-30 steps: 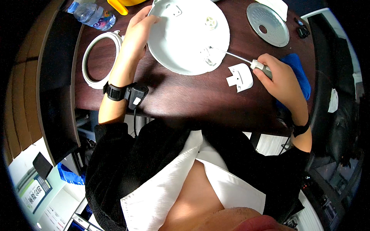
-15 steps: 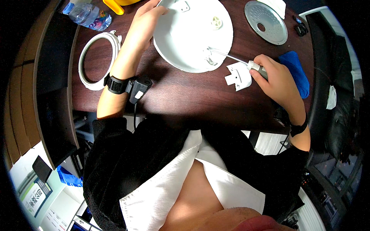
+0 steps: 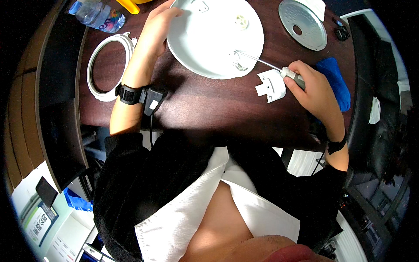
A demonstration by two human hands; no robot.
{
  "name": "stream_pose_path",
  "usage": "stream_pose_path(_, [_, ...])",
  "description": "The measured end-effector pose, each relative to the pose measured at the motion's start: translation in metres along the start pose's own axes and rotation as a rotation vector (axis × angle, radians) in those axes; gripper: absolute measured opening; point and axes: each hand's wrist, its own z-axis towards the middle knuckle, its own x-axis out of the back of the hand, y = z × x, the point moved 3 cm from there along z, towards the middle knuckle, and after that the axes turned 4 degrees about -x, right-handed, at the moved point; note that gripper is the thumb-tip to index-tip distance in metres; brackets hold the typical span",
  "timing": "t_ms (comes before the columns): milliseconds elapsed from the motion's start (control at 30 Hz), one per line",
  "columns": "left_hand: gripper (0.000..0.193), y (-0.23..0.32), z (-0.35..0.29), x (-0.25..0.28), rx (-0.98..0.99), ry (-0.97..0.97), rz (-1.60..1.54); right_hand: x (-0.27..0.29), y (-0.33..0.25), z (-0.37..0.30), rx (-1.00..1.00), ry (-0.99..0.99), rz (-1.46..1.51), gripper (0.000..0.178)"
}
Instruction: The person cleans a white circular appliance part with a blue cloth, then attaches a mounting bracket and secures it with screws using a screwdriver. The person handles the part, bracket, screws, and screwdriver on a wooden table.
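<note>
A white, round, shallow plastic housing (image 3: 205, 50) lies at the far middle of the dark wooden table. My left hand (image 3: 156, 30) grips its left rim, fingers over the edge and partly hidden. In my right hand (image 3: 313, 89) is a screwdriver (image 3: 286, 74) with a grey-and-white handle. Its metal shaft reaches left over the housing's rim, and the tip meets a small fitting (image 3: 239, 64) inside, near the front right. A round cream-coloured part (image 3: 241, 22) sits farther back in the housing. Below the screwdriver's shaft rests a white notched plastic piece (image 3: 274, 85).
On the left are a white ring (image 3: 129, 49) and a water bottle (image 3: 98, 18), with a yellow object (image 3: 129, 5) behind. At right lie a perforated metal disc (image 3: 310, 32), a blue cloth (image 3: 334, 83) and a small black item (image 3: 341, 33). The table's front edge is close to my body.
The housing has shifted slightly left and away, with my left hand moving along. My right hand stays nearly in place, still holding the screwdriver at the fitting.
</note>
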Motion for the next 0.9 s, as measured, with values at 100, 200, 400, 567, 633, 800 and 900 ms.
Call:
stream_pose_path(100, [0.031, -0.001, -0.001, 0.0, -0.018, -0.027, -0.064, -0.003, 0.0, 0.001, -0.011, 0.001, 0.001, 0.017])
stream_pose_path(200, [0.032, -0.002, 0.0, 0.003, 0.004, -0.029, -0.042, -0.003, 0.001, 0.002, -0.018, 0.02, -0.011, 0.017])
stream_pose_path(400, [0.028, -0.014, 0.006, 0.012, 0.051, -0.053, -0.107, -0.005, 0.002, 0.002, -0.045, 0.015, 0.016, 0.017])
stream_pose_path(567, [0.029, -0.013, 0.003, 0.007, 0.076, -0.059, -0.156, -0.008, 0.003, 0.004, -0.018, 0.048, 0.009, 0.017])
stream_pose_path(633, [0.03, -0.012, 0.005, 0.008, 0.08, -0.064, -0.145, -0.01, 0.003, 0.003, -0.043, 0.025, 0.026, 0.017])
stream_pose_path(800, [0.034, -0.017, 0.007, 0.008, 0.097, -0.038, -0.124, -0.012, 0.004, 0.0, -0.038, 0.045, 0.032, 0.022])
stream_pose_path(900, [0.033, -0.021, 0.01, 0.012, 0.092, -0.061, -0.124, -0.011, 0.005, -0.001, -0.058, 0.038, 0.042, 0.022])
